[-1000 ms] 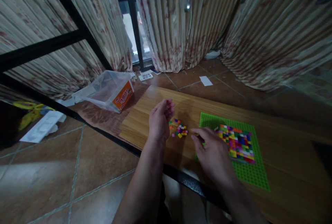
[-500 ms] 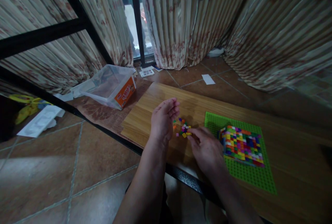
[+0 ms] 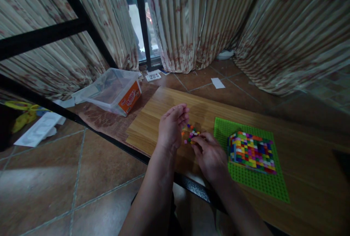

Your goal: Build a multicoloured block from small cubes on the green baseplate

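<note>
My left hand [image 3: 172,125] is held above the wooden board, left of a small loose pile of colourful toy bricks [image 3: 193,133]. Its fingers are loosely curved and apart, and no object shows in it. My right hand [image 3: 212,156] reaches into the near right side of the pile. Its thumb and index finger are bent toward each other at the bricks; what lies between the tips is too small to make out. Right of this hand, a block built of many coloured bricks [image 3: 253,152] stands on a green studded baseplate [image 3: 262,188].
A clear plastic bin [image 3: 105,90] with an orange label stands at the board's left end on a brown mat [image 3: 101,119]. Black metal bars [image 3: 93,35] cross the left side. Striped curtains [image 3: 186,21] hang behind. A white paper [image 3: 218,83] lies on the tiled floor.
My right hand has shifted slightly left, further over the loose bricks, and covers some of them. My left hand stays in nearly the same place. The whole view has shifted slightly.
</note>
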Demonstrator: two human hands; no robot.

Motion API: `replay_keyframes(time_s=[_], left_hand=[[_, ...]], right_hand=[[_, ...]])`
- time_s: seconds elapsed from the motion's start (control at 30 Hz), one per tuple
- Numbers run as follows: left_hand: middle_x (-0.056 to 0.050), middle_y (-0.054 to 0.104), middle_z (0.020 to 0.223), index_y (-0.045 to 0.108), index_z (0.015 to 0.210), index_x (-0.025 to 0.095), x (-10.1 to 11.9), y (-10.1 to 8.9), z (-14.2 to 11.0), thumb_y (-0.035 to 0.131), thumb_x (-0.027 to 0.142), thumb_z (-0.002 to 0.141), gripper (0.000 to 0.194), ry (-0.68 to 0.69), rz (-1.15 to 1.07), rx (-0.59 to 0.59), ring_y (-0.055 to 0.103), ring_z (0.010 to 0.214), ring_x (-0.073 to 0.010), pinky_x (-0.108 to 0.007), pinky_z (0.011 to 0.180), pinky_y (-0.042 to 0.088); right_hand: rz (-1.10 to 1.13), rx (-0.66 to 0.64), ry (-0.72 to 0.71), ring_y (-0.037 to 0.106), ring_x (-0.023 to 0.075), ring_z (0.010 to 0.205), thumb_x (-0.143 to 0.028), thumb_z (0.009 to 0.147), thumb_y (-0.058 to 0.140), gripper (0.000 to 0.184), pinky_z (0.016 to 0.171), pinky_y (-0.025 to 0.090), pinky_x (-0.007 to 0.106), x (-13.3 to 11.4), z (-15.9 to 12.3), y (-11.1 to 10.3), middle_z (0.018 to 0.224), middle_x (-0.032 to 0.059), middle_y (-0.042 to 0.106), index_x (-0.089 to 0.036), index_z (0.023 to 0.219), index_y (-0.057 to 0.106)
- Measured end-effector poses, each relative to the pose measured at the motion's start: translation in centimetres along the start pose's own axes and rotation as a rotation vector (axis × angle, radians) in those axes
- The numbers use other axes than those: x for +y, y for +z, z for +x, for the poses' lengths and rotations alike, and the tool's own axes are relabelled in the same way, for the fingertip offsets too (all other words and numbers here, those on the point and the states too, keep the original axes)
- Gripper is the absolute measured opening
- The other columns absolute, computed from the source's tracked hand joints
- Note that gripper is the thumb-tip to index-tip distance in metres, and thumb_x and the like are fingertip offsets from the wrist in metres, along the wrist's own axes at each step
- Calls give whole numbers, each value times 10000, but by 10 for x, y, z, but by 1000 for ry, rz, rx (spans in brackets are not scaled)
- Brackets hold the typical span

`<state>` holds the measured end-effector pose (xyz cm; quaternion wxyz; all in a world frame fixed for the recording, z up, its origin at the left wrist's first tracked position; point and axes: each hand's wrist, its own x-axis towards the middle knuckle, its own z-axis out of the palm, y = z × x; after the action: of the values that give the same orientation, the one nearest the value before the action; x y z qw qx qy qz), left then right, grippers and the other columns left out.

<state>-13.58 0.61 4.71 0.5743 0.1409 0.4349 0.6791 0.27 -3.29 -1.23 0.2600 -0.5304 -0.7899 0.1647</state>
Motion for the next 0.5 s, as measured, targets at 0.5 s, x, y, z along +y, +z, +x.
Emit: replay_keyframes(time_s=[0.5], left_hand=[[-15, 700, 764, 719, 829, 135, 0, 1, -1, 709, 225, 754, 118, -17, -13, -2, 598, 637, -70, -203, 680, 452]], right_hand=[[77, -2, -48, 634, 229, 998, -154, 905, 512, 196, 895, 530, 367, -2, -1, -4, 1088, 94, 638, -213, 872, 696]])
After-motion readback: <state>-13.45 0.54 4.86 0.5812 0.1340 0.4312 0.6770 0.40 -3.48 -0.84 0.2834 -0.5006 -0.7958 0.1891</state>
